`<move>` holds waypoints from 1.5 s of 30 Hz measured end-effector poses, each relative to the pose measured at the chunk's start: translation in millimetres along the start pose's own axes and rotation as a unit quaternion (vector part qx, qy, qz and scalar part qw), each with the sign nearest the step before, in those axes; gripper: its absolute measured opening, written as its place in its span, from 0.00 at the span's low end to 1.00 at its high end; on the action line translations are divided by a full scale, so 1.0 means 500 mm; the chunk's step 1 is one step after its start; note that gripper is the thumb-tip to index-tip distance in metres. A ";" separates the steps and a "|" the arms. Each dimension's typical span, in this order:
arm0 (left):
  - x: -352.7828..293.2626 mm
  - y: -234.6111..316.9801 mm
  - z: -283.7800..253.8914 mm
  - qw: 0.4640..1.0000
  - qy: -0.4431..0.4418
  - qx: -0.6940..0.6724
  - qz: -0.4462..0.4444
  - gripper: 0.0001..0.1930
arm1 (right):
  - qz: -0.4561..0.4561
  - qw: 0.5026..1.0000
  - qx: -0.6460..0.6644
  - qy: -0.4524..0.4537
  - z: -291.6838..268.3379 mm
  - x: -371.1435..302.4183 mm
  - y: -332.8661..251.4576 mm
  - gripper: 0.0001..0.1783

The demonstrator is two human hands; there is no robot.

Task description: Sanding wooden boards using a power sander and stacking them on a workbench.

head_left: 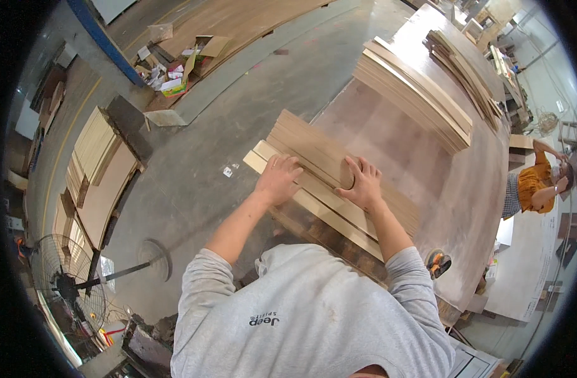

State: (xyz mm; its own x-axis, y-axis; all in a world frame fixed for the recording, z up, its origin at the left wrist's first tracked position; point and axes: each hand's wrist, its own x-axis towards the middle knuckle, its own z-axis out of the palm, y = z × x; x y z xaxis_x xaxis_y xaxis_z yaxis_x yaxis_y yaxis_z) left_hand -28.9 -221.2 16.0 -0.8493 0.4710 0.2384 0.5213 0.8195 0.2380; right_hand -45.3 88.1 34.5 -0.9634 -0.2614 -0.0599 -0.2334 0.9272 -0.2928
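Observation:
In front of me lies a stack of long, narrow brown wooden boards (pixel 314 142) on the near edge of a large work table. Paler planks (pixel 339 211) run along its near side, with a dark gap between them and the brown boards. My left hand (pixel 278 179) is closed over the pale planks toward their left end, fingers bent at the gap; its thumb is hidden. On the brown boards, right of the middle, rests my right hand (pixel 364 183), thumb and fingers spread. The boards reach under my right forearm.
Taller board stacks (pixel 417 91) stand farther back on the table (pixel 471 195). A sander-like tool (pixel 438 263) sits near my right elbow. A standing fan (pixel 65 286) and more stacked panels (pixel 102 170) are at left. Another person (pixel 534 186) stands at far right.

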 end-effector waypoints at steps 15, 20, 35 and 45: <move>0.007 -0.054 -0.005 0.994 -0.070 -0.042 0.069 0.29 | -0.002 1.000 0.004 0.018 0.014 -0.003 0.011 0.59; -0.017 -0.051 -0.008 0.980 -0.140 -0.136 0.033 0.19 | -0.004 1.000 0.004 0.021 0.017 0.000 0.013 0.60; -0.007 -0.051 0.032 0.993 -0.037 -0.082 0.077 0.13 | 0.011 1.000 0.014 -0.001 0.005 -0.001 0.003 0.58; 0.079 -0.099 0.045 0.963 -0.040 0.087 0.251 0.10 | -0.001 1.000 0.000 0.003 0.007 0.000 0.006 0.60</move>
State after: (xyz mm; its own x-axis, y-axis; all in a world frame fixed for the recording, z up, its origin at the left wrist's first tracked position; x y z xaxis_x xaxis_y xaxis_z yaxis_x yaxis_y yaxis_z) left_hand -90.2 -235.5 -7.7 -0.5008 0.8404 0.2071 0.8522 0.5206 -0.0518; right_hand -45.4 89.9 30.1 -0.9637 -0.2615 -0.0538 -0.2351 0.9268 -0.2929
